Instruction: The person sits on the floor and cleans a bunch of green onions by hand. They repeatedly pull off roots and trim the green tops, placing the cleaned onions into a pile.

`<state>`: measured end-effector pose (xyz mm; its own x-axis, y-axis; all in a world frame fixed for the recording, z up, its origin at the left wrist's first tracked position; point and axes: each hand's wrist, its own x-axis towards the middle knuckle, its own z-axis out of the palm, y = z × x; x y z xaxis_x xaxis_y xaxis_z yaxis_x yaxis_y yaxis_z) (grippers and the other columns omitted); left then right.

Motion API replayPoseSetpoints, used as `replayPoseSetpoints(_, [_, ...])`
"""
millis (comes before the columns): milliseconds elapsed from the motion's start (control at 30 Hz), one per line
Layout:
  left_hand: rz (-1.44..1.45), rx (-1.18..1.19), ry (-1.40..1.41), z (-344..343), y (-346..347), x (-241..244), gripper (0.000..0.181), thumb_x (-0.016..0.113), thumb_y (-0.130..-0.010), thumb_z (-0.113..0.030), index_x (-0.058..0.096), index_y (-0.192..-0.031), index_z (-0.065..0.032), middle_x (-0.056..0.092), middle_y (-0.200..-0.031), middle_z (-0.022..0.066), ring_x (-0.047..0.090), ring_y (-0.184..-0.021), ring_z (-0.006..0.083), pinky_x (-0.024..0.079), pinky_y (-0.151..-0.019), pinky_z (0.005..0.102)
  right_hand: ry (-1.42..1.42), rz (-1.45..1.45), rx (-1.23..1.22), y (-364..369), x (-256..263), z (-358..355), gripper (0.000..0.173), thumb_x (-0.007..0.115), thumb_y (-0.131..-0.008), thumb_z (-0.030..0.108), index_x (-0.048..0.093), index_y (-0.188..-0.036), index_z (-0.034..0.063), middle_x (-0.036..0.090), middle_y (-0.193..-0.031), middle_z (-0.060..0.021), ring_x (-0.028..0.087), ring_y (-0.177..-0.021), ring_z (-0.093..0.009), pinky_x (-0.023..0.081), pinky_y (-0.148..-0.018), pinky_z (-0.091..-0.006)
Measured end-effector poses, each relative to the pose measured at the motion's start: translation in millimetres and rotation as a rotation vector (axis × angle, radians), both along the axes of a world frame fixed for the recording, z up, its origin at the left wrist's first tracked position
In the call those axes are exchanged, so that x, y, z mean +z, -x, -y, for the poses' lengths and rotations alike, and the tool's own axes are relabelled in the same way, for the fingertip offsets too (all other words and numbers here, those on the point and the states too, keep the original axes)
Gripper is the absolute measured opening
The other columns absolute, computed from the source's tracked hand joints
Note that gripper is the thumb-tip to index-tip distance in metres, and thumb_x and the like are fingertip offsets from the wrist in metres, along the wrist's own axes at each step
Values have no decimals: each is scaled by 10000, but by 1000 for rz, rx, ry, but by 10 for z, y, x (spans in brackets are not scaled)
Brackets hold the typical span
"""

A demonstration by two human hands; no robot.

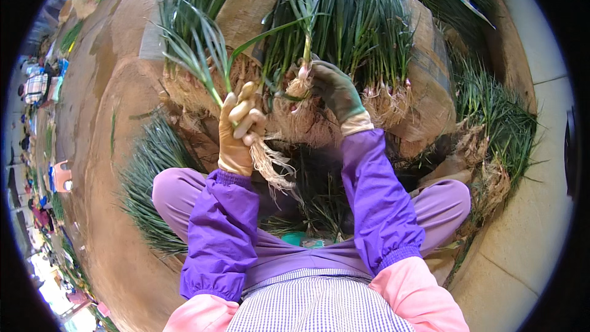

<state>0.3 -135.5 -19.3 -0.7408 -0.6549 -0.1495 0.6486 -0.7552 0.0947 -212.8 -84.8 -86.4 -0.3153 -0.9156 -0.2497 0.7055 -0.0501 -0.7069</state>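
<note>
My left hand (243, 122), in a yellowish glove, is closed around the stalk of a garlic plant (273, 161); its pale roots hang down to the right and its leaves rise to the upper left. My right hand (329, 85), in a grey-green glove, has its fingertips at the pinkish bulb of another green garlic plant (306, 50), whose roots hang in front of the pile. Behind both hands stand rows of green garlic plants (368, 32) with roots downward. The palm side of the right hand is partly hidden.
Brown sacking (426, 87) lies around the rows. More leafy plants lie at the left (152, 184) and right (495, 124). A pale tiled ledge (521, 240) runs along the right side. Wet brown floor (110, 240) is at left, with a pink stool (62, 176) and people far off.
</note>
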Motion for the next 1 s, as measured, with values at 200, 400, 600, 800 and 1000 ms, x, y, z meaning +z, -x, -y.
replayPoseSetpoints(200, [275, -121, 241, -74, 96, 24, 445, 366, -963, -334, 570, -942, 61, 331, -420, -53, 311, -310, 60, 494, -595, 239, -311, -335, 39, 23, 50, -79, 282, 573, -871, 280, 596, -1012, 36, 640, -869, -53, 614, -693, -105, 513, -650, -221])
replayPoseSetpoints(400, [623, -96, 530, -60, 37, 256, 483, 412, -940, -381, 558, -1068, 61, 385, -420, -49, 300, -314, 54, 508, -635, 247, -802, -1328, 206, -237, -130, 576, 412, 660, -750, 430, 645, -905, 48, 650, -725, -77, 609, -627, -197, 496, -637, -364])
replayPoseSetpoints(600, [210, 159, 623, 518, 136, 730, 458, 483, -915, -215, 359, -1340, -94, 594, -863, 4, 558, -689, 64, 489, -854, 360, 339, 72, -165, 220, 592, -19, 226, 664, -809, 251, 633, -919, 57, 643, -836, -77, 590, -850, -141, 500, -687, -274])
replayPoseSetpoints(800, [286, -51, 291, 290, 430, 178, 375, 540, -837, -53, 478, -1205, -14, 550, -1177, 92, 583, -783, 116, 507, -641, 183, -533, -1110, -310, 345, 503, -430, 221, 656, -795, 239, 656, -918, 56, 649, -718, -43, 577, -588, -116, 464, -520, -262])
replayPoseSetpoints(1000, [704, -259, 178, -460, 428, -138, 304, 569, -870, -209, 569, -1118, -33, 628, -824, 53, 464, -466, 19, 291, -354, 131, -310, -1957, -80, -478, 649, -765, 190, 632, -769, 318, 605, -770, 130, 598, -737, -47, 591, -661, -212, 461, -588, -321])
